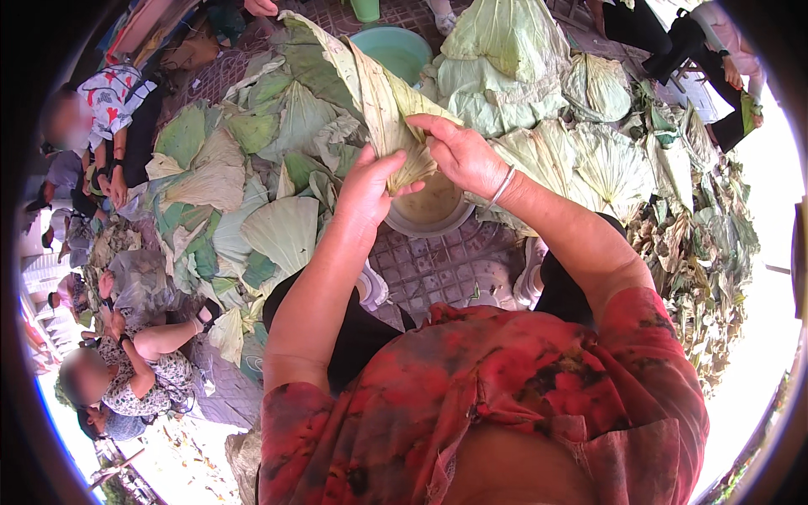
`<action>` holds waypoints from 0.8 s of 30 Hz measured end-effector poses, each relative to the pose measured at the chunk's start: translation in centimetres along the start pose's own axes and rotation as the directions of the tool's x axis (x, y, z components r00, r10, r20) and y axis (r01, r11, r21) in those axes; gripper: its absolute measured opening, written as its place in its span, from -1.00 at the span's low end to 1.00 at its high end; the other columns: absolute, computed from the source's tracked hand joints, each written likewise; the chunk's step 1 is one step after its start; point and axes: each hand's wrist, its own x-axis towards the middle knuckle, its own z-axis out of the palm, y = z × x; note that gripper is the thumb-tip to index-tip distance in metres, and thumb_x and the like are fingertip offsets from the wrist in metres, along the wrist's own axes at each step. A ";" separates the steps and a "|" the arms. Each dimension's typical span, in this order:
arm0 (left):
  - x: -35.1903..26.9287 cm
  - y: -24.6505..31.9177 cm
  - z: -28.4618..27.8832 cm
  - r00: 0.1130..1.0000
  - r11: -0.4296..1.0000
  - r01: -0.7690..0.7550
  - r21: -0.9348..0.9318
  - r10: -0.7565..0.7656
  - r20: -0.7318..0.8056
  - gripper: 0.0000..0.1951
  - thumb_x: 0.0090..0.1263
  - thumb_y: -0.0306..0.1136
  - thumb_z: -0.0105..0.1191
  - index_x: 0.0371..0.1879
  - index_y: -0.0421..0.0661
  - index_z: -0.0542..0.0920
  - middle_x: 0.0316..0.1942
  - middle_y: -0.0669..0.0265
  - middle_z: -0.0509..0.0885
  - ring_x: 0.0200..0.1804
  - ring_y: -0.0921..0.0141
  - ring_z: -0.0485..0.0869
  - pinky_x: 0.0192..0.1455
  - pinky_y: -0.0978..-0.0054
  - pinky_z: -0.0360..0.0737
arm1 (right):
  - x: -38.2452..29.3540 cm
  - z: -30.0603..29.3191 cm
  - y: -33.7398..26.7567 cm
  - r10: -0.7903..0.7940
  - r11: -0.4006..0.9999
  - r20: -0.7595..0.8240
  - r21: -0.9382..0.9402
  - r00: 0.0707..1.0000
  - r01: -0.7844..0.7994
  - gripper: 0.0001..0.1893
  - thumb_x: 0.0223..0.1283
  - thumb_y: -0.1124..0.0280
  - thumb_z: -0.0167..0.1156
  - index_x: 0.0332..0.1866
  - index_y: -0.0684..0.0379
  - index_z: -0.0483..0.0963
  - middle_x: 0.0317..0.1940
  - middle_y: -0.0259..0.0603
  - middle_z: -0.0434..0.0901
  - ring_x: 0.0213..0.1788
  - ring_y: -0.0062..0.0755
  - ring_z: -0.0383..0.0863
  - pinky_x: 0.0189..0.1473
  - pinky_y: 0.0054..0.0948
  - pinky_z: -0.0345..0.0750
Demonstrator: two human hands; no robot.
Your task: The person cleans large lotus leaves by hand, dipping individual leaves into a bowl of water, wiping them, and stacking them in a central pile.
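A large folded lotus leaf (382, 95), pale yellow-green with ribbed veins, stands raised before me. My left hand (369, 186) grips its narrow lower end, thumb across the front. On the leaf's right edge, my right hand (464, 154) holds the fold, index finger stretched along it; its thumb is hidden. Directly below is a round basin (420, 226) of murky brownish water, partly covered by the leaf and my hands. More flattened, folded lotus leaves (284, 224) are heaped to the left, and a fanned stack of leaves (606, 161) lies on the right.
A teal basin (420, 41) stands beyond the held leaf. A taller pile of leaves (508, 41) rises at the far right of it. Brown, crumpled leaves (688, 271) cover the right side. Seated people (142, 372) are at the left, another person (735, 47) at the upper right.
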 end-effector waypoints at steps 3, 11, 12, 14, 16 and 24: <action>0.1 -0.4 0.1 0.999 0.997 -0.035 0.074 0.037 -0.025 -0.65 0.22 -0.49 -0.08 0.02 -0.04 0.32 -0.11 0.32 0.50 -0.15 0.41 0.54 -0.37 0.39 0.60 | 0.1 0.6 1.4 -0.100 0.993 -0.069 -0.075 0.993 0.094 -0.72 -0.06 0.62 -0.05 -0.18 0.19 0.45 -0.15 0.01 0.48 -0.11 -0.02 0.48 -0.03 -0.35 0.43; -0.3 3.1 -1.6 0.866 0.934 -0.256 0.249 0.336 -0.372 -0.74 0.18 -0.51 -0.10 -0.12 -0.12 0.38 -0.21 0.21 0.54 -0.36 0.34 0.61 -0.53 0.44 0.60 | 1.1 0.9 6.7 0.006 0.983 -0.278 -0.174 0.960 -0.056 -0.80 0.01 0.56 0.01 -0.22 0.26 0.49 -0.17 -0.14 0.51 -0.23 -0.43 0.55 -0.17 -0.55 0.46; -0.4 3.6 -2.1 0.846 0.932 -0.290 0.220 0.356 -0.397 -0.76 0.17 -0.52 -0.09 -0.15 -0.12 0.37 -0.23 0.20 0.54 -0.36 0.31 0.61 -0.52 0.38 0.60 | 0.9 1.3 7.5 0.118 0.982 -0.265 -0.113 0.957 -0.152 -0.77 -0.03 0.48 0.09 -0.20 0.20 0.49 -0.22 -0.15 0.54 -0.23 -0.39 0.54 -0.18 -0.52 0.45; -0.5 4.4 -2.7 0.797 0.912 -0.358 0.198 0.410 -0.444 -0.76 0.17 -0.54 -0.09 -0.15 -0.12 0.37 -0.23 0.20 0.53 -0.36 0.29 0.60 -0.50 0.34 0.60 | 0.1 2.5 9.5 0.227 0.954 -0.172 -0.157 0.959 -0.254 -0.77 -0.05 0.49 0.07 -0.21 0.20 0.48 -0.27 -0.12 0.54 -0.24 -0.22 0.54 -0.17 -0.43 0.46; -0.7 5.2 -3.2 0.749 0.891 -0.414 0.185 0.449 -0.487 -0.76 0.16 -0.56 -0.10 -0.16 -0.11 0.36 -0.23 0.19 0.52 -0.33 0.25 0.59 -0.46 0.27 0.60 | -1.3 4.1 11.8 0.331 0.910 -0.036 -0.252 0.943 -0.329 -0.75 -0.08 0.51 0.07 -0.20 0.20 0.47 -0.34 -0.11 0.55 -0.26 -0.12 0.53 -0.17 -0.37 0.46; -1.5 6.7 -4.7 0.720 0.876 -0.474 0.094 0.446 -0.532 -0.78 0.14 -0.56 -0.10 -0.21 -0.12 0.36 -0.25 0.20 0.52 -0.34 0.27 0.59 -0.52 0.35 0.59 | -5.2 7.4 15.6 0.667 0.714 0.704 -0.508 0.246 -0.482 -0.73 -0.12 0.53 0.05 -0.21 0.21 0.48 -0.39 -0.16 0.58 -0.50 -0.39 0.62 -0.41 -0.46 0.52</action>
